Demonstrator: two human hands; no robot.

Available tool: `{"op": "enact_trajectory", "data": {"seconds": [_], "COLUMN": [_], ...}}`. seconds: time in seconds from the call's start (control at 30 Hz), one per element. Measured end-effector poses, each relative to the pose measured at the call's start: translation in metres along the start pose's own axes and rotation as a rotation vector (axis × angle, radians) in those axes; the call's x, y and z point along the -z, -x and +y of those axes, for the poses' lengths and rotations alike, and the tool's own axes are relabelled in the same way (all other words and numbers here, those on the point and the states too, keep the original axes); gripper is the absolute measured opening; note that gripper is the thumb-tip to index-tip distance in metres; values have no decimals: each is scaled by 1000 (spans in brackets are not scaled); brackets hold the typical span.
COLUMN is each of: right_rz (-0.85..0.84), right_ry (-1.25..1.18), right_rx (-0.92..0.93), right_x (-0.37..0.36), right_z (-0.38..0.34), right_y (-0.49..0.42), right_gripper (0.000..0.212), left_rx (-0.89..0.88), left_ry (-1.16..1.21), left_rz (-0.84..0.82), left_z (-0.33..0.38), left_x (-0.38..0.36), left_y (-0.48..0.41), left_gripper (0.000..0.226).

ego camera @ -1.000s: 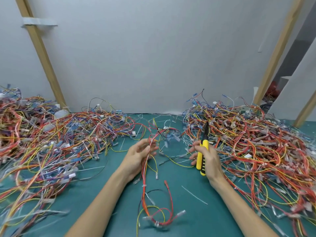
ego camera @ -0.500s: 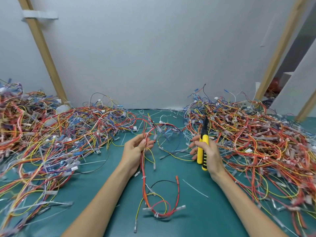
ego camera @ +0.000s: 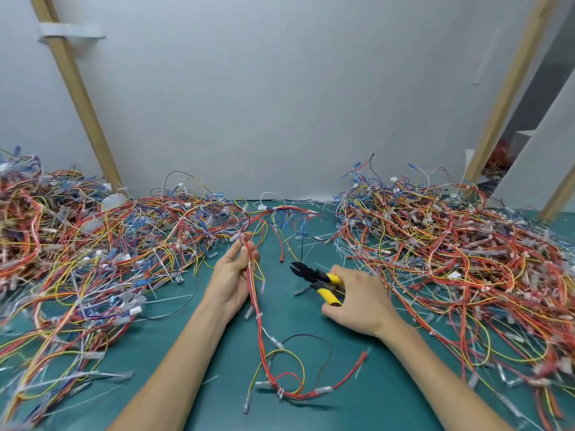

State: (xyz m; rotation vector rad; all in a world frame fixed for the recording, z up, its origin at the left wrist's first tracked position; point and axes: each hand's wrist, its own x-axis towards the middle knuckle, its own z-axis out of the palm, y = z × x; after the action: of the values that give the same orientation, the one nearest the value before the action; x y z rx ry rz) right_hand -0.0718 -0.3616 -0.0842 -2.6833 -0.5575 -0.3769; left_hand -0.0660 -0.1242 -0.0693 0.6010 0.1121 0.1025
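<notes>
Harness (ego camera: 261, 340) of red wires lies mid-desk (ego camera: 357, 409), upper part in left hand (ego camera: 235, 275): palm up, fingers curled round it; tail loops toward near edge. Right hand (ego camera: 357, 301) grips cutters (ego camera: 314, 275) by yellow handles, black tips pointing left, near harness, apart. Wire piles (ego camera: 93, 244) flank both sides.

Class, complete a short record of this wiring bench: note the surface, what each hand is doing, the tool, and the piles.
Surface: green table mat
Left hand: holds a thin bundle of red and yellow wires that trails towards the person
Right hand: grips yellow-handled black cutters
Tool tip: points at the bundle, apart from it
Piles: left heap of tangled coloured wires; right heap of tangled coloured wires
</notes>
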Motion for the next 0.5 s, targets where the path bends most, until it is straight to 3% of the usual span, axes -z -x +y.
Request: {"op": "enact_trajectory", "data": {"seconds": [0.27, 0.5], "right_rz": [389, 388], "right_ry": [-509, -797], "right_rx": [-199, -330], "right_x": [17, 18], "right_z": [12, 14], "right_y": [-3, -4], "right_gripper": [24, 30], "left_rx": [-8, 48], "left_ry": [-48, -71], "left_rz": [25, -4], "left_z": [2, 1], "left_x": [-2, -3], "left_y": [2, 4], "left_gripper": [29, 29]}}
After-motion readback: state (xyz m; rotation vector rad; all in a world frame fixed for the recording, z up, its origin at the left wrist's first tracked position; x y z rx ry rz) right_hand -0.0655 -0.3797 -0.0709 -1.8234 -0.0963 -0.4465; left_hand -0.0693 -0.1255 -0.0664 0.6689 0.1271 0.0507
